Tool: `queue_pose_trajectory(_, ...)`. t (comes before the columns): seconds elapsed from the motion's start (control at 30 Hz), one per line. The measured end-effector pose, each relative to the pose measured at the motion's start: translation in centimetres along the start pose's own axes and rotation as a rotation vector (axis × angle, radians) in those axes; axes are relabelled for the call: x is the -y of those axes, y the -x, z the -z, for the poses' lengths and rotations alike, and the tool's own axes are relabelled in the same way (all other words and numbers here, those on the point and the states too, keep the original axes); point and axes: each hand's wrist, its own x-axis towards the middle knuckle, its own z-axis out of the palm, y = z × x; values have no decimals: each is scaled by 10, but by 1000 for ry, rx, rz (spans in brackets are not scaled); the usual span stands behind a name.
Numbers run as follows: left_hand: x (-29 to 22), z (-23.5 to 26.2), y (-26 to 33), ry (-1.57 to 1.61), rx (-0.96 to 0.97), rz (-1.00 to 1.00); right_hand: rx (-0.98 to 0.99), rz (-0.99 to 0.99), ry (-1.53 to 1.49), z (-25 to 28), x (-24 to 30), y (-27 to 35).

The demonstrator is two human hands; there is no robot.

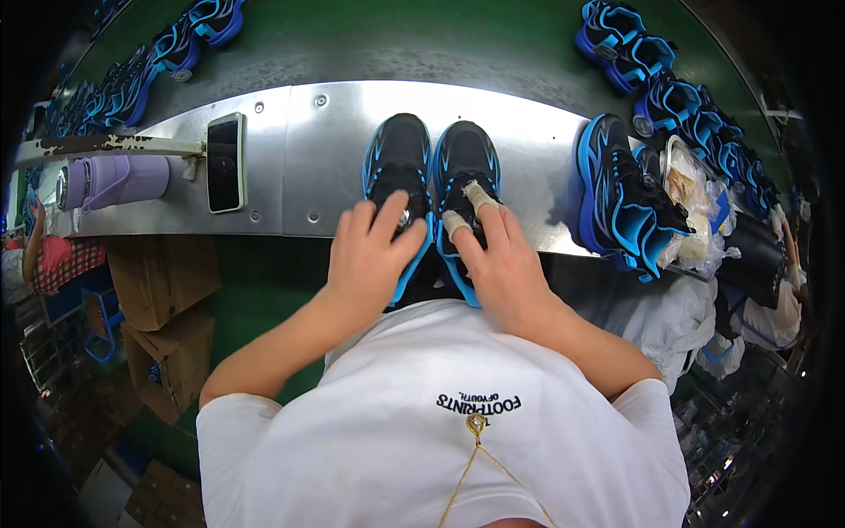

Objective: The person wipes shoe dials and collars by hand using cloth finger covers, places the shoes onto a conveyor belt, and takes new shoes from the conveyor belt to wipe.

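A pair of black sneakers with blue trim stands side by side on the metal ledge, toes pointing away from me. Over the left sneaker (395, 151) lies my left hand (371, 255), its thumb and fingers bent around a small round dial (405, 217) on the tongue. My right hand (503, 260) grips the upper of the right sneaker (467, 157) near its opening. Two of its fingertips are wrapped in pale tape. The heels of both shoes reach the near edge, close to my white shirt (422, 370), and are partly hidden by my hands.
Left on the metal ledge (334, 114) lie a phone (226, 163) and a lilac bottle (128, 180). More sneakers (616, 189) stand at right beside a plastic-bagged bundle (691, 198). Rows of sneakers line both sides of the green surface (396, 40). Cardboard boxes (163, 282) stand lower left.
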Motion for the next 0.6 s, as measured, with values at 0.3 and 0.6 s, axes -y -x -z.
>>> queue_pose_trajectory(0.3, 8, -24, -47, -91, -104, 69, -52, -105, -176, -1, -10, -17)
queue_pose_trajectory(0.6, 25, 4, -54, 298, 28, 197, -154, -40, -257, 23, -16, -24)
